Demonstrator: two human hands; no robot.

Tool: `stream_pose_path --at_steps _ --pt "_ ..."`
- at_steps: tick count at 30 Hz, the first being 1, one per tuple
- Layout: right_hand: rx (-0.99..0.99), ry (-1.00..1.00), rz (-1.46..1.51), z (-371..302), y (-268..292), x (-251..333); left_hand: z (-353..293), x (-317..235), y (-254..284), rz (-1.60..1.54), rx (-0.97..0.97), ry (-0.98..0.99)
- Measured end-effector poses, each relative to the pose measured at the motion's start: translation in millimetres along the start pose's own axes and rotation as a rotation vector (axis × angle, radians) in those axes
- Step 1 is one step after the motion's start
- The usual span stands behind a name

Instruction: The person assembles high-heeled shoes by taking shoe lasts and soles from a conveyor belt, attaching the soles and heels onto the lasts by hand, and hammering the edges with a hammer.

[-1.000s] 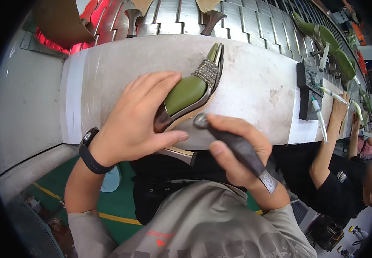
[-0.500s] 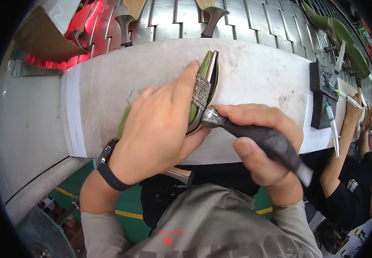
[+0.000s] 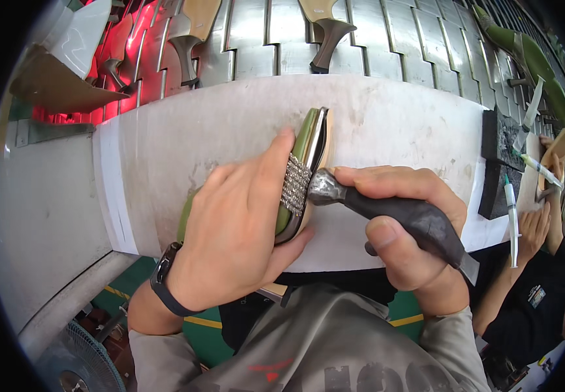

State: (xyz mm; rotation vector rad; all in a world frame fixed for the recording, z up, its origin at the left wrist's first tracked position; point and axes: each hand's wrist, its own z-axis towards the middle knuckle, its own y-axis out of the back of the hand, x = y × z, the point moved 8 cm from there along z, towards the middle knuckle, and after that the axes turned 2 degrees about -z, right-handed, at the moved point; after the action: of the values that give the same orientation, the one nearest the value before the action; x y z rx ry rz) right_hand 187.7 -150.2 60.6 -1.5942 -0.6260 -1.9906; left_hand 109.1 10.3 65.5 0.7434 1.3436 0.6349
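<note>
A green heeled shoe (image 3: 303,140) with a glittering rhinestone band (image 3: 296,186) is tipped on its side, its toe pointing away from me and its tan sole to the right. My left hand (image 3: 233,219) is wrapped round it, hiding much of the rear; part of the heel (image 3: 274,291) shows below the wrist. My right hand (image 3: 419,215) is closed round the dark handle of a hammer (image 3: 327,187). Its rounded metal head is against or very near the sole edge, beside the band; contact cannot be made out. A flat metal tip ends the handle.
Under the shoe is a pale, stained worktop (image 3: 393,117). Behind it runs a metal slat conveyor (image 3: 249,46) with heeled shoe parts (image 3: 327,39). Black foam blocks (image 3: 497,170) and a syringe (image 3: 512,215) are at the right, near a co-worker's hands (image 3: 536,232). A fan (image 3: 80,359) stands lower left.
The shoe has come slightly toward me and turned a little. The hammer head now sits farther toward the toe, beside the band. At the right, the co-worker's hands have moved onto a tan shoe part.
</note>
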Motion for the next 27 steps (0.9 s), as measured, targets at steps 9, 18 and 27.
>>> stream_pose_path --at_steps 9,18,27 --pt "0.000 -0.345 -0.102 28 2 1 -4 0 3 -0.019 -0.017 -0.037" --pt "-0.278 -0.335 0.056 75 23 -56 -10 6 5 -0.043 0.007 0.012" --pt "-0.354 -0.323 0.039 17 36 -55 -18 -10 90 -0.330 -0.537 -0.177"
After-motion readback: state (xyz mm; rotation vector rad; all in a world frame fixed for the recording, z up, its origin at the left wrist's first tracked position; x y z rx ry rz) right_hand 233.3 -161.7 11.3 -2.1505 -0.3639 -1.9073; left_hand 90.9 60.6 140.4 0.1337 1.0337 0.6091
